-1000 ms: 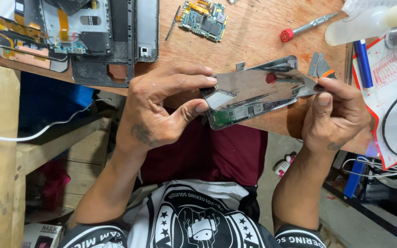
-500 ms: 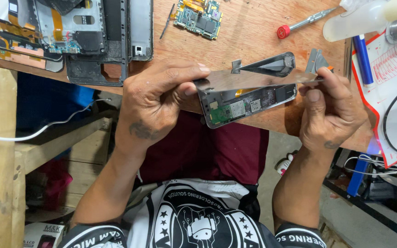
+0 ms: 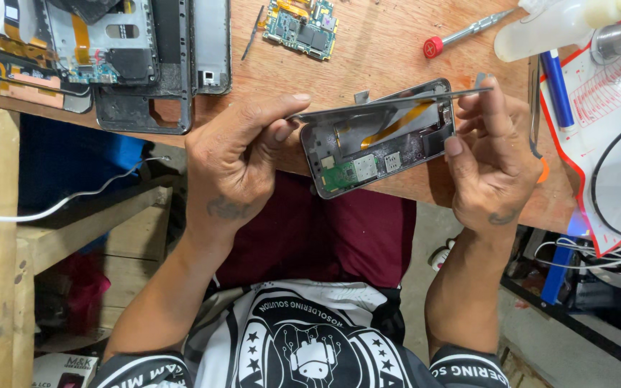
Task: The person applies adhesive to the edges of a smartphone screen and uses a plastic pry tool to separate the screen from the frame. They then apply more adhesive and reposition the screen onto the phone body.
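The phone frame (image 3: 379, 140), centre of frame above the near edge of the wooden surface (image 3: 382, 50), is opened: its cavity shows an orange flex cable (image 3: 395, 123) and a small green board (image 3: 341, 174) in place. The left hand (image 3: 235, 162) grasps the frame's left end; the right hand (image 3: 490, 162) grasps the right end, fingers pinching a thin panel lifted along the upper edge. Separation appears partly complete. Upper left lie other stripped frames (image 3: 138, 65), a loose circuit board (image 3: 302, 25) and a red-capped screwdriver (image 3: 465, 32).

My left hand (image 3: 235, 162) hides the opened phone's (image 3: 379, 140) near end. Beyond the phone, I see the green circuit board (image 3: 301, 25) and clear bottle (image 3: 562, 25) cut off by the top edge.
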